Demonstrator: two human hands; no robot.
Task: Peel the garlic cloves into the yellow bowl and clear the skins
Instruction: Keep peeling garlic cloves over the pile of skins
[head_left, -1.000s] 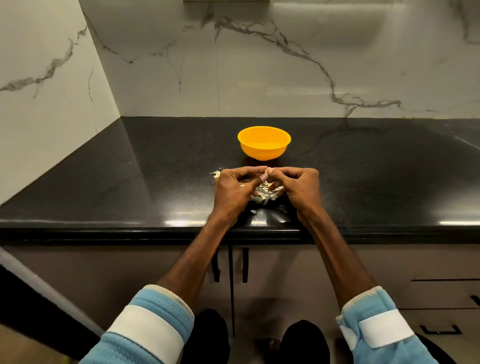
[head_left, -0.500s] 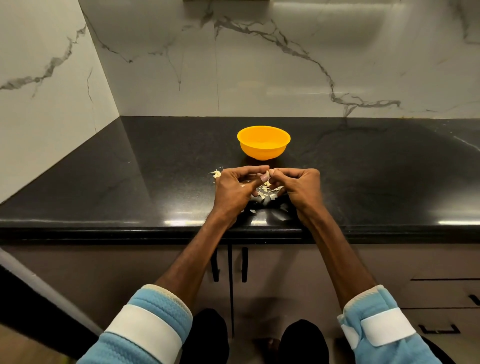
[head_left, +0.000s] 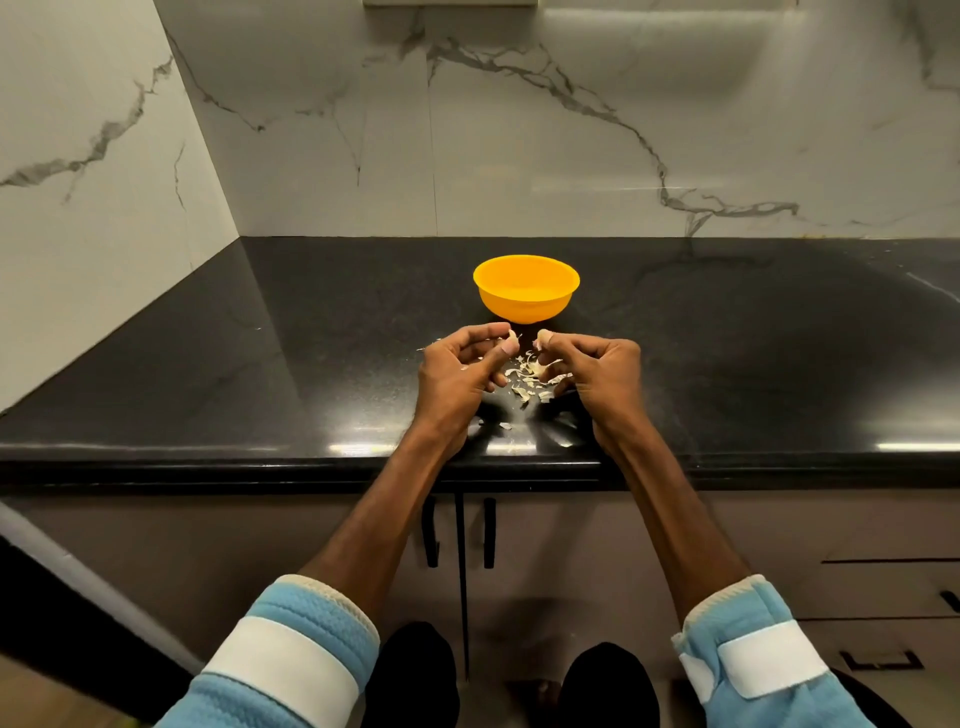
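Note:
The yellow bowl (head_left: 525, 293) stands on the black counter just beyond my hands. My left hand (head_left: 460, 371) pinches a pale garlic clove (head_left: 512, 340) between thumb and forefinger. My right hand (head_left: 597, 371) pinches a small pale piece (head_left: 543, 338), skin or garlic, at its fingertips. A narrow gap separates the two hands. A scatter of garlic skins (head_left: 530, 376) lies on the counter between and below them. What lies inside the bowl I cannot make out.
The black countertop (head_left: 260, 374) runs to marble walls at the back and left. Its front edge (head_left: 208, 462) lies under my wrists. Cabinet doors with black handles (head_left: 460, 532) sit below. A few stray skin flakes (head_left: 506, 426) lie near the edge.
My hands, fingertips together on the clove before, have drawn slightly apart. The left keeps the clove and the right holds a small piece.

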